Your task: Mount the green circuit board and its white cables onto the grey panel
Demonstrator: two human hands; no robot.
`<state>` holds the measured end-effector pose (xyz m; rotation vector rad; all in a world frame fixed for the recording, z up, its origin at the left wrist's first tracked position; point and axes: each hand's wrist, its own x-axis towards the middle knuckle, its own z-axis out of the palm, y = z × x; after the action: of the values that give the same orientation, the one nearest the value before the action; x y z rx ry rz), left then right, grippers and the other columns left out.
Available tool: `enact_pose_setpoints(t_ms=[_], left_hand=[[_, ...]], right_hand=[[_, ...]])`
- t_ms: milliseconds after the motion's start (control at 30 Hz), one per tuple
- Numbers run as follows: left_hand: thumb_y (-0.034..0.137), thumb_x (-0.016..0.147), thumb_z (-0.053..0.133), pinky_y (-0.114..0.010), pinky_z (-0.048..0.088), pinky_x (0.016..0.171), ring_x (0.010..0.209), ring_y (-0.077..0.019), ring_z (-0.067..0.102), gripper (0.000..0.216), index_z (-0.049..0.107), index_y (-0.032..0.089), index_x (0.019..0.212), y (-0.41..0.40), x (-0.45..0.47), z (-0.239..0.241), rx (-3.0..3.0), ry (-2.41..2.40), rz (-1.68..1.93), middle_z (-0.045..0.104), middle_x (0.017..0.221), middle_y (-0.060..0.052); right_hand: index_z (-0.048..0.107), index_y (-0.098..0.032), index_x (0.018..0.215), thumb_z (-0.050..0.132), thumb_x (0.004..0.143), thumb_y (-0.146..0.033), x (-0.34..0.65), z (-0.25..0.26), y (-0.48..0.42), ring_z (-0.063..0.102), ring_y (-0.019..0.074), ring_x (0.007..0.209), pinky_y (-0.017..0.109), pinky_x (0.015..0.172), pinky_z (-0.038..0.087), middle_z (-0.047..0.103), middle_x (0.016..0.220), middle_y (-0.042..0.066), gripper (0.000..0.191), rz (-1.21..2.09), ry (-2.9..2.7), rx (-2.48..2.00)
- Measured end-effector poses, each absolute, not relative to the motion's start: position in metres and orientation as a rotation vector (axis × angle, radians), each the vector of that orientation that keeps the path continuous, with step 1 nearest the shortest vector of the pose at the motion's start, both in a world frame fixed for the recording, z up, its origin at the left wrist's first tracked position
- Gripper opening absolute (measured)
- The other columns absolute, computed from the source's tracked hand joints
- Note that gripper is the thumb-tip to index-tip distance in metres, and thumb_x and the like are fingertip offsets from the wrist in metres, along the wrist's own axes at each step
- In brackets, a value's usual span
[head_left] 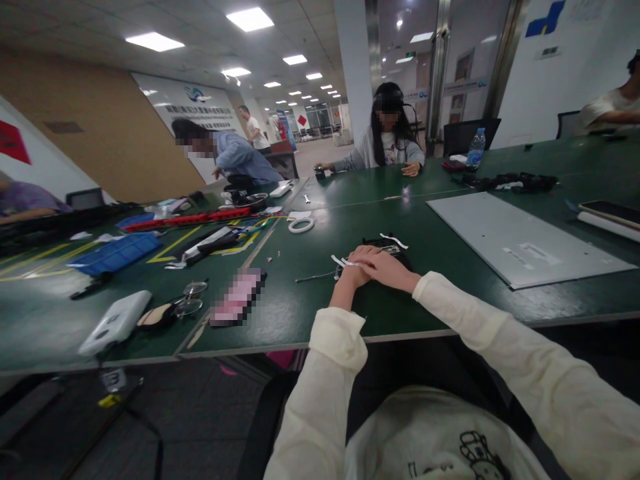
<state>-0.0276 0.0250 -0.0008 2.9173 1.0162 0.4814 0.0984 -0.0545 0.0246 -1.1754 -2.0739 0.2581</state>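
Note:
My left hand [354,275] rests low over the table, its fingers hidden under my right hand. Across it lies my right hand [384,268], its fingertips closed at a short white tape strip [352,263] on the back of my left hand. A second white strip [337,261] sticks out just left of there. Just beyond both hands lies a black device [403,252] with metal parts, largely covered by them. Another curved white strip [395,241] stands up from that device. A thin grey cable [316,277] runs out to the left.
A roll of white tape [301,225] and a pink phone [238,297] lie left of my hands. Farther left are glasses [190,299], a white power bank [115,323] and a blue bin [116,253]. A grey panel [520,240] lies right. A person [390,133] sits opposite.

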Motion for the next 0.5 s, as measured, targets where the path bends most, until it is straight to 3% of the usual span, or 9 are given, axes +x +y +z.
enact_pose_setpoints(t_ms=[100, 233, 367, 500], left_hand=[[0.027, 0.087, 0.052, -0.043, 0.040, 0.106, 0.124, -0.0262, 0.049, 0.038, 0.060, 0.028, 0.124, 0.023, -0.026, 0.003, 2.907, 1.011, 0.507, 0.060, 0.128, -0.006], [0.030, 0.088, 0.053, -0.043, 0.041, 0.106, 0.123, -0.0252, 0.049, 0.037, 0.059, 0.023, 0.124, 0.017, -0.024, 0.010, 2.933, 0.976, 0.571, 0.060, 0.128, -0.008], [0.031, 0.090, 0.053, -0.043, 0.040, 0.106, 0.124, -0.0238, 0.048, 0.039, 0.056, 0.021, 0.128, 0.012, -0.024, 0.013, 2.955, 0.973, 0.583, 0.058, 0.131, -0.008], [0.030, 0.090, 0.053, -0.044, 0.040, 0.107, 0.126, -0.0238, 0.046, 0.039, 0.056, 0.023, 0.128, 0.010, -0.024, 0.014, 2.941, 1.023, 0.566, 0.057, 0.132, -0.007]], right_hand=[[0.066, -0.025, 0.124, 0.057, 0.091, -0.026, 0.105, 0.031, -0.057, 0.064, 0.0238, 0.097, 0.035, 0.090, 0.044, 0.070, 0.103, 0.007, 0.034, 0.245, -2.059, -1.273], [0.049, -0.026, 0.142, 0.056, 0.092, -0.037, 0.138, 0.047, -0.050, 0.064, 0.0235, 0.088, 0.031, 0.086, 0.044, 0.070, 0.085, 0.005, 0.052, 0.216, -1.872, -1.447], [0.045, -0.019, 0.141, 0.048, 0.094, -0.036, 0.205, 0.051, -0.033, 0.059, 0.0270, 0.103, 0.036, 0.094, 0.041, 0.067, 0.106, 0.012, 0.050, 0.076, -1.600, -1.697], [0.047, -0.011, 0.136, 0.051, 0.090, -0.036, 0.280, 0.024, -0.028, 0.044, 0.0366, 0.124, 0.051, 0.100, 0.036, 0.051, 0.132, 0.023, 0.052, -0.111, -1.329, -2.142]])
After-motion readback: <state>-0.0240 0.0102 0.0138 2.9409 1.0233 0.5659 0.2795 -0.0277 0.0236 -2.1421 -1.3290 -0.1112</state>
